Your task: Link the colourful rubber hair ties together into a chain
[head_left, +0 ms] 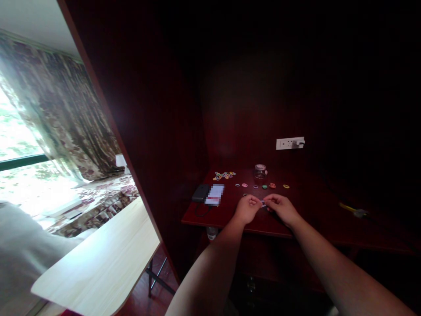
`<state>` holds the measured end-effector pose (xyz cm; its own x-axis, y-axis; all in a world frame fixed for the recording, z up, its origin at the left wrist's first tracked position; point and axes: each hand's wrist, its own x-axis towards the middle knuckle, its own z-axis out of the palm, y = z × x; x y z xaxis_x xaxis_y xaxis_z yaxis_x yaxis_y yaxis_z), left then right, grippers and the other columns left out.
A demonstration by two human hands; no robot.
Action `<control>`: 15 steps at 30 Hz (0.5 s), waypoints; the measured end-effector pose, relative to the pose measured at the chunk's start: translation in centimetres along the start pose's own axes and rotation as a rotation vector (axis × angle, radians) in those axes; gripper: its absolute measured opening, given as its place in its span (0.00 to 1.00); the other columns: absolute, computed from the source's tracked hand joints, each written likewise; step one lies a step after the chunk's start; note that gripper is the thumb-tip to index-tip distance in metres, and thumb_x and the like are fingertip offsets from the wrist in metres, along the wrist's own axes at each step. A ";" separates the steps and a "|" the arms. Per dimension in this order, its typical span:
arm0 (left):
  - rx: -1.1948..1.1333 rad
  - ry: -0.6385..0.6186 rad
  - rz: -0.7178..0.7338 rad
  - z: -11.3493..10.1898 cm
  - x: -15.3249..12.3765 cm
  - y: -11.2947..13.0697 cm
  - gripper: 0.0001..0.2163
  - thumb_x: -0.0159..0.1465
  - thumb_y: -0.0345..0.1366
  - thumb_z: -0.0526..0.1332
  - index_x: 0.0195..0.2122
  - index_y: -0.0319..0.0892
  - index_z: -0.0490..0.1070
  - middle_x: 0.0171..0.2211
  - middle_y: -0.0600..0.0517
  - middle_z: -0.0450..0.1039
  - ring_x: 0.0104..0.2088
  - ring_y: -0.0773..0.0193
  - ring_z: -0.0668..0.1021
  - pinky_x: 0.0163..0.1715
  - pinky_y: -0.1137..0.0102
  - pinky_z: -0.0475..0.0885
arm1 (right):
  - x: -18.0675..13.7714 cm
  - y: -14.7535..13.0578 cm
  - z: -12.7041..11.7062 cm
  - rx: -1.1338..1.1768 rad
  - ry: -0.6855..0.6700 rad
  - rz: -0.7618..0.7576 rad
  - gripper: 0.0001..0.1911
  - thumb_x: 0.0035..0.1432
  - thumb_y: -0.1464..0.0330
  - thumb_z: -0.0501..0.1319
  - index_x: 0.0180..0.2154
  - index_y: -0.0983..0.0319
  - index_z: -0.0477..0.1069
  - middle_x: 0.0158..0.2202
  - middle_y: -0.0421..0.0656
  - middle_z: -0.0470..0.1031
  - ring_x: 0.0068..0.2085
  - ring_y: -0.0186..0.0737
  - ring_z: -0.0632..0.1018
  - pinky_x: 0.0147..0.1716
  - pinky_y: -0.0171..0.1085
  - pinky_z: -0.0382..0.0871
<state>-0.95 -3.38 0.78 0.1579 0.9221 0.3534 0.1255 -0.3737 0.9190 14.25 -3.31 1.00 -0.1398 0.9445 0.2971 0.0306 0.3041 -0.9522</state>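
Note:
Over the front of the dark red desk (226, 217), my left hand (247, 209) and my right hand (281, 208) pinch a small pale purple hair tie (263, 203) between them. Fingertips cover part of it. Beyond the hands runs a row of hair ties in separate colours: a pink one (244, 185), a green one (265, 187), an orange one (272, 185) and a yellow one (286, 186) among them. Another lies close to my left hand, partly hidden. A loose pile of mixed hair ties (224, 176) is at the back left.
A small clear jar (260, 171) stands behind the row. To the left lie a black power bank (200, 192) with a cable and a phone (215, 194). A wall socket (290, 143) holds a plug. At the right is a yellow cable (347, 208). A pale folding table (105, 259) stands left.

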 end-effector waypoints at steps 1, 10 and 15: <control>-0.001 -0.004 -0.001 0.0 0.0 0.0 0.05 0.52 0.33 0.61 0.27 0.36 0.69 0.23 0.52 0.70 0.24 0.71 0.71 0.26 0.76 0.64 | 0.0 0.0 0.0 0.004 0.007 -0.007 0.12 0.45 0.62 0.63 0.29 0.64 0.69 0.20 0.37 0.68 0.21 0.30 0.66 0.21 0.31 0.57; -0.071 0.021 0.015 -0.2 0.2 -0.3 0.06 0.52 0.34 0.61 0.28 0.36 0.69 0.24 0.51 0.71 0.25 0.70 0.71 0.27 0.75 0.64 | -0.2 -0.4 0.2 0.021 -0.037 -0.027 0.11 0.47 0.62 0.61 0.28 0.64 0.68 0.18 0.37 0.67 0.20 0.30 0.67 0.21 0.31 0.57; -0.092 0.031 -0.017 -0.3 0.3 -0.2 0.06 0.52 0.34 0.61 0.27 0.36 0.69 0.22 0.52 0.70 0.23 0.71 0.70 0.25 0.76 0.62 | -0.1 -0.4 0.1 0.031 -0.060 -0.024 0.10 0.46 0.64 0.62 0.29 0.64 0.69 0.18 0.36 0.67 0.20 0.30 0.67 0.21 0.30 0.57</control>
<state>-1.22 -3.00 0.78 0.1254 0.9315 0.3415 0.0372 -0.3484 0.9366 14.11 -3.53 1.32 -0.1995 0.9275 0.3160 -0.0040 0.3217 -0.9468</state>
